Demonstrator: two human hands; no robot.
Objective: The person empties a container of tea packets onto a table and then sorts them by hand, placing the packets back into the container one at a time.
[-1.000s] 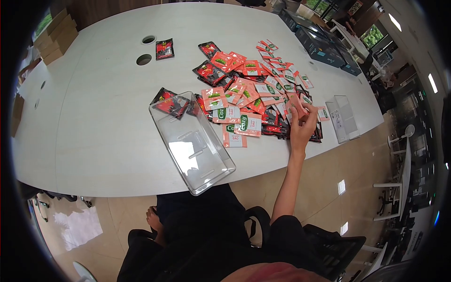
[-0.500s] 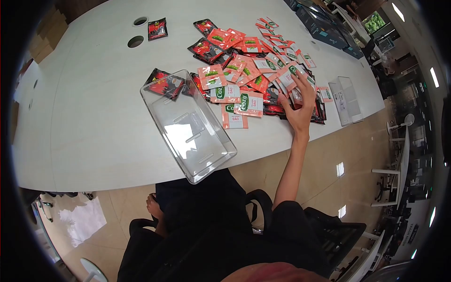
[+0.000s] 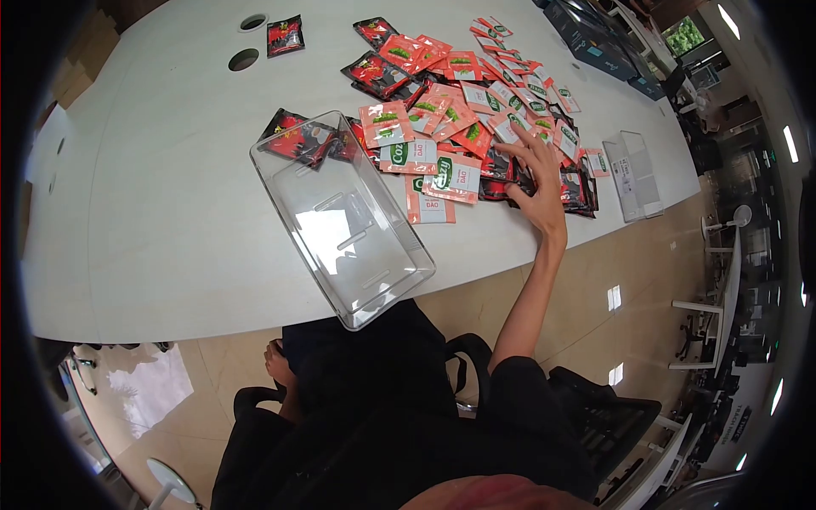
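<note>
My right hand (image 3: 541, 187) is over the right part of a heap of sachets, its fingers apart and curved down at the black and red packets (image 3: 497, 189). Pink and white Cozy sachets (image 3: 455, 177) lie over and beside these packets. Left of the heap, a clear plastic tray (image 3: 344, 246) reaches the table's front edge, its far end by another black and red packet (image 3: 293, 140). My left hand (image 3: 278, 364) hangs low beside my lap, away from the table, with its fingers partly hidden.
A smaller clear container (image 3: 633, 178) stands right of the heap. One black packet (image 3: 285, 36) lies apart near two round table holes (image 3: 244, 59). Dark boxes (image 3: 591, 42) are at the back right, cardboard boxes (image 3: 89, 55) at the far left.
My right hand has moved slightly down and left, off the Cozy sachet it was touching. That sachet now lies on the heap. The view has shifted slightly.
</note>
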